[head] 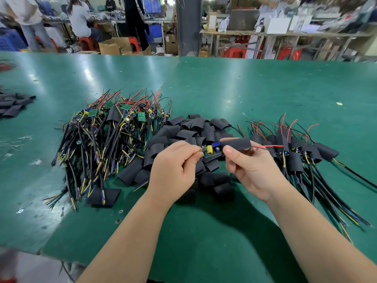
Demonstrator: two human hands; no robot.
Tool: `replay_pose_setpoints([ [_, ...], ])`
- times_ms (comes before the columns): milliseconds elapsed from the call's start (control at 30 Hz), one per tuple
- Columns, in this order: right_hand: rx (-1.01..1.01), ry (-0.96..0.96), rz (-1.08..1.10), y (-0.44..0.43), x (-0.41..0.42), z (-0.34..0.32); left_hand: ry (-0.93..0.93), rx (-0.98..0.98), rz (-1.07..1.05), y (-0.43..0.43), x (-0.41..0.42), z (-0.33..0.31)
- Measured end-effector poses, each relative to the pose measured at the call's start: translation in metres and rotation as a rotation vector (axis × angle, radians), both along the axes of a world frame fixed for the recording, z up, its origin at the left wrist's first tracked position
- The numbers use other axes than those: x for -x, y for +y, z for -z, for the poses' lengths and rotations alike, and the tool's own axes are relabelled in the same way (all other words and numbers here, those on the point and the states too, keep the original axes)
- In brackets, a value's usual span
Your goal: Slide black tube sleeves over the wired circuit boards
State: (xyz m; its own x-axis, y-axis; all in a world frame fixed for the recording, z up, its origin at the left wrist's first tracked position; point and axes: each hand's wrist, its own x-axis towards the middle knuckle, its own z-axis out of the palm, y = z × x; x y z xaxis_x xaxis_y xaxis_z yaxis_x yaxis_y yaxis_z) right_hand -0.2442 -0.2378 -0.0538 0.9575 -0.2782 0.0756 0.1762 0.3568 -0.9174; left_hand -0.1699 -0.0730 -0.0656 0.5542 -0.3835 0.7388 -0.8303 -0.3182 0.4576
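Observation:
My left hand (177,164) pinches the left end of a small circuit board (212,151) that carries a yellow and a blue part. My right hand (247,168) grips a black tube sleeve (236,144) at the board's right end. Thin red and black wires (271,146) stick out of the sleeve's right side. Both hands hover above a heap of loose black sleeves (183,131). To the left lies a pile of bare wired boards (106,129). On the right lies a pile of sleeved boards (295,154).
The green table (244,88) stretches far back. A small stack of black sleeves (12,105) lies at the left edge. One flat sleeve (103,197) lies near the front of the bare pile. People, red stools and cardboard boxes stand beyond the table.

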Motion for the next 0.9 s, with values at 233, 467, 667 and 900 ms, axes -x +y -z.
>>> replay_pose_setpoints([
  [233,-0.178,0.059,-0.086,0.009,0.000,0.001,-0.087,-0.049,-0.024,0.000,0.005,-0.002],
  [467,-0.056,0.096,-0.036,0.011,0.000,0.000,-0.193,-0.147,-0.037,0.000,0.006,-0.003],
  [667,0.019,0.096,-0.081,0.012,0.002,0.002,-0.098,-0.042,-0.027,0.000,0.004,0.000],
  [900,0.001,-0.028,-0.108,0.011,0.003,-0.003,0.011,0.021,0.027,-0.001,0.002,0.001],
])
